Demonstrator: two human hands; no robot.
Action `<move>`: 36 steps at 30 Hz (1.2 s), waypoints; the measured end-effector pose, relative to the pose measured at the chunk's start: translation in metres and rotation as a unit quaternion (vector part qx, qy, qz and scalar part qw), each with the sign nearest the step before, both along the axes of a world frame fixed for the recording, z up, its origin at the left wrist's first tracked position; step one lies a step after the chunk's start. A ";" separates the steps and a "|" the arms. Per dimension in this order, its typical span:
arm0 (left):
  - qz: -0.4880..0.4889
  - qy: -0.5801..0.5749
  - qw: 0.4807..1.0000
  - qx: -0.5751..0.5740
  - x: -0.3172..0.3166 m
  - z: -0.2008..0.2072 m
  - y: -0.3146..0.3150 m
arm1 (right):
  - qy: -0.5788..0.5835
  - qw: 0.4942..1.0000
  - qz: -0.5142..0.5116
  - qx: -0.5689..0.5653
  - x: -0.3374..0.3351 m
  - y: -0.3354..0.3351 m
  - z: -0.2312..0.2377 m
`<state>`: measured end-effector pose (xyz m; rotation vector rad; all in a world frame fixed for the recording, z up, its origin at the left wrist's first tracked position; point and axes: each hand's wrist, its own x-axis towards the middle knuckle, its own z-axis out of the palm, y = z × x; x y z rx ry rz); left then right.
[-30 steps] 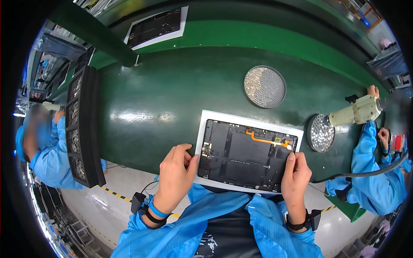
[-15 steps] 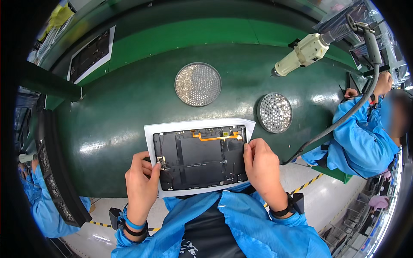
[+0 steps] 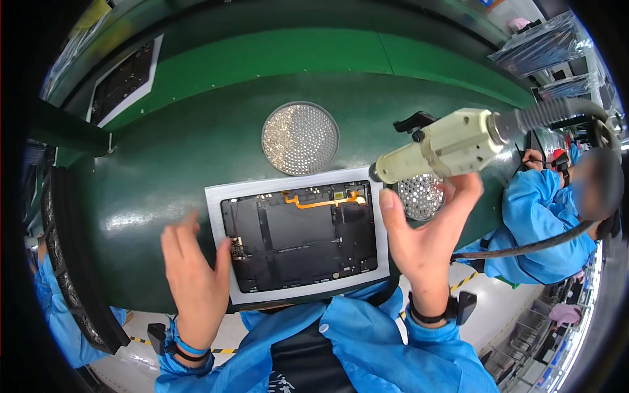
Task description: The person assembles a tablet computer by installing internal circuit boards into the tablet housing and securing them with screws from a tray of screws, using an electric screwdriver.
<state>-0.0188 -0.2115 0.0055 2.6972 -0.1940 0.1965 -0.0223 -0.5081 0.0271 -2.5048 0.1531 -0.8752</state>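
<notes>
An opened black tablet housing point(image 3: 295, 268) with an orange flex cable point(image 3: 324, 204) lies on a white sheet point(image 3: 214, 213) at the table's near edge. My left hand point(image 3: 196, 272) is open beside its left edge, fingers slightly blurred and thumb near the sheet. Off the right edge, my right hand point(image 3: 429, 245) has thumb and fingers spread apart. Just above it hangs a pale electric screwdriver point(image 3: 436, 147), its nose pointing left over the sheet's far right corner. The screwdriver overlaps the fingertips, and I see no grip on it.
A round perforated dish point(image 3: 318, 141) with small metal pieces stands behind the sheet. A smaller one point(image 3: 419, 196) is partly hidden by the screwdriver and right hand. A black rack point(image 3: 82, 262) borders the left. At right sits a co-worker in blue point(image 3: 540, 223), near the dark hose point(image 3: 531, 250).
Both hands have let go of the tablet's sides and opened. My right hand has risen toward the screwdriver, which now appears lower and nearer. The tablet and sheet have shifted slightly left in view.
</notes>
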 end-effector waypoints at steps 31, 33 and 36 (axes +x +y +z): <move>-0.200 0.045 0.979 -0.018 0.053 -0.042 -0.046 | -0.236 0.874 0.274 0.324 0.021 -0.059 -0.058; -0.205 0.053 0.977 -0.029 0.053 -0.042 -0.045 | -0.231 0.891 0.224 0.320 0.020 -0.055 -0.057; -0.209 0.064 0.976 -0.024 0.054 -0.042 -0.045 | -0.215 0.884 0.249 0.333 0.024 -0.058 -0.059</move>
